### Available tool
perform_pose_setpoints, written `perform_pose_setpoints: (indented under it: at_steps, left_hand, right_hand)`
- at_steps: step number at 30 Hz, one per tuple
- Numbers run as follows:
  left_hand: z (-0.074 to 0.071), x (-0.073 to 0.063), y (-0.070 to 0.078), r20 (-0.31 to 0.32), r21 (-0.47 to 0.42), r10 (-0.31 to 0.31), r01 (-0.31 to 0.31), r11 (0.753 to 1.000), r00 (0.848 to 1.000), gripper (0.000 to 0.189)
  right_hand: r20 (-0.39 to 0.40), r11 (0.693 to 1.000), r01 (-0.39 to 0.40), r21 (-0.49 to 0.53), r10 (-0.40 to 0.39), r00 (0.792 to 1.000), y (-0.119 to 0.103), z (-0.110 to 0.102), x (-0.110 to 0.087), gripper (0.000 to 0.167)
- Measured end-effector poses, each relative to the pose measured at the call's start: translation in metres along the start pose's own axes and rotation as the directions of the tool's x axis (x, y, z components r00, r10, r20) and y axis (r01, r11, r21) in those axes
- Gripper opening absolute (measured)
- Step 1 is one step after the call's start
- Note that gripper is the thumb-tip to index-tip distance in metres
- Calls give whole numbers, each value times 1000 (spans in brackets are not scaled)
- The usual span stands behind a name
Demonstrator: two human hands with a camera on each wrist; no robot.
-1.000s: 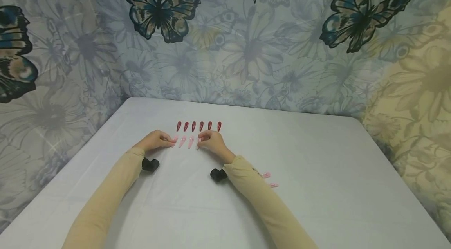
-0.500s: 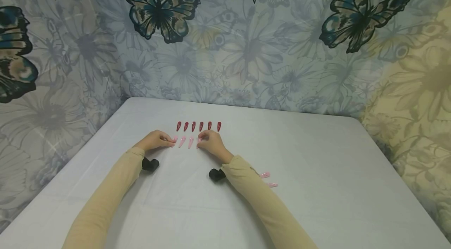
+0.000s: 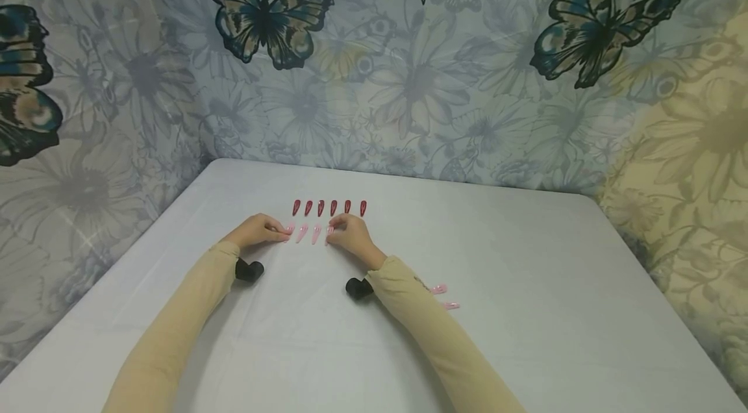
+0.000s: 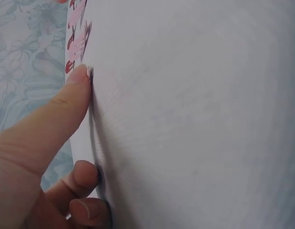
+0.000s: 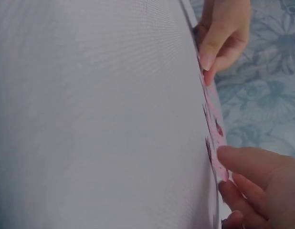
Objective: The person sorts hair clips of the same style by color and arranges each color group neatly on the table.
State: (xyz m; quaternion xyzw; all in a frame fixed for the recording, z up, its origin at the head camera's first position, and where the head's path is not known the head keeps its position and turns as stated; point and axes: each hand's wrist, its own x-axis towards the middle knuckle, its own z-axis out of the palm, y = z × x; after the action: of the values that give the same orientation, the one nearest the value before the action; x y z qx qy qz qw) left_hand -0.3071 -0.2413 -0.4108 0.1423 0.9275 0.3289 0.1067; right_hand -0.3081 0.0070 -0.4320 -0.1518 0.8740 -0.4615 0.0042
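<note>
Pink false nails lie in a row on the white table, tips toward me. At the row's left end, my left hand (image 3: 254, 231) pinches a pink false nail (image 3: 289, 229) between thumb and forefinger; in the left wrist view the thumb (image 4: 61, 107) covers most of it. My right hand (image 3: 356, 241) pinches the pink false nail (image 3: 330, 230) at the right end, partly hidden by the fingers. Two pink nails, one (image 3: 302, 233) beside the other (image 3: 316, 234), lie between the hands. Behind them runs a row of several dark red false nails (image 3: 321, 208).
Two more pink nails, one (image 3: 438, 289) behind the other (image 3: 452, 305), lie beside my right forearm, partly covered by the sleeve (image 3: 426, 322). Black wrist cameras hang under the left (image 3: 250, 271) and right (image 3: 358, 289) wrists. A butterfly-patterned wall (image 3: 409, 88) borders the white table (image 3: 526, 270).
My right wrist has shifted slightly left while its fingers stay at the same pink nail. The left hand keeps its place, and the rows look unchanged.
</note>
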Motion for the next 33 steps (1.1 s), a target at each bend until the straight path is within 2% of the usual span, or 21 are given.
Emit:
perform_pose_setpoints:
  at_steps: [4, 6, 10, 13, 19, 25, 31, 33]
  left_hand:
    - [0, 0, 4, 1, 30, -17, 17, 999, 1000, 26]
    - [-1, 2, 4, 6, 27, -17, 17, 999, 1000, 26]
    - [-5, 6, 2, 13, 13, -32, 32, 999, 999, 28]
    - [-6, 8, -1, 19, 21, -37, 37, 999, 999, 28]
    - [-9, 8, -6, 24, 15, -48, 48, 999, 999, 29]
    - [-7, 7, -7, 28, 7, -11, 11, 1000, 1000, 28]
    - [-2, 6, -5, 26, 17, -8, 7, 1000, 1000, 28]
    - [-1, 6, -4, 23, 23, -13, 12, 1000, 1000, 28]
  right_hand:
    - [1, 996, -57, 75, 57, 998, -1, -4, 2, 28]
    - [20, 984, -112, 142, 110, 994, -2, -8, 2, 29]
    - [63, 951, -170, 257, 159, 985, -11, -21, 0, 33]
    - [86, 946, -162, 280, 143, 986, -21, -30, -4, 34]
    - [182, 918, -205, 339, 150, 972, -47, -51, -14, 33]
    - [231, 921, -159, 356, 78, 970, -61, -78, -32, 33]
    - [260, 851, -208, 482, 87, 962, -57, -112, -57, 31]
    - [252, 839, -219, 498, 101, 962, -53, -124, -66, 29]
